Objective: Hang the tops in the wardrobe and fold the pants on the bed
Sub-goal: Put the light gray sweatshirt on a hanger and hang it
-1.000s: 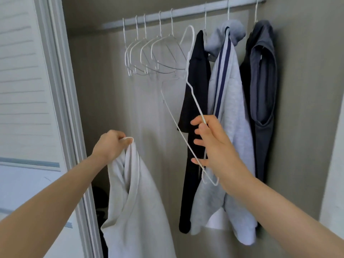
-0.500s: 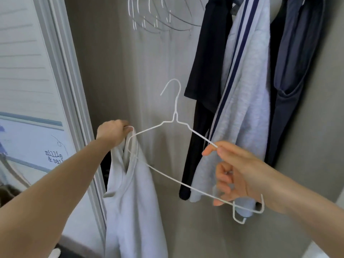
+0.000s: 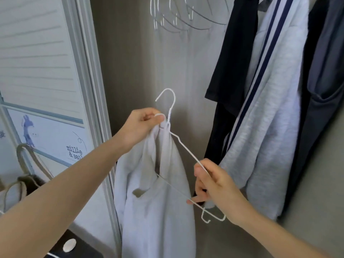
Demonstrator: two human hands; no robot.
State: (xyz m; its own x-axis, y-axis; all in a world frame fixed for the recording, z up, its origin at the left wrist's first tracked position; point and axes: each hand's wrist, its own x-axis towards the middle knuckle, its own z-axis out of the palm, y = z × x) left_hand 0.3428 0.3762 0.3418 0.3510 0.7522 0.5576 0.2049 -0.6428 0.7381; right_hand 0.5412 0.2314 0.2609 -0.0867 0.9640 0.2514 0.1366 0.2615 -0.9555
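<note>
Left hand [image 3: 143, 125] of mine grips the bunched neck of a light grey top [image 3: 158, 207] right at the base of the white wire hanger [image 3: 188, 149] hook; one hanger arm is hidden inside the fabric. Right hand [image 3: 214, 185] pinches the exposed arm, fingers curled round the wire. Top hangs in front of the wardrobe back wall [image 3: 134, 53], bottom cropped. Empty hangers [image 3: 178, 19] and hung black [image 3: 236, 53], striped grey [image 3: 270, 108] and dark grey [image 3: 325, 71] garments are cut off above.
</note>
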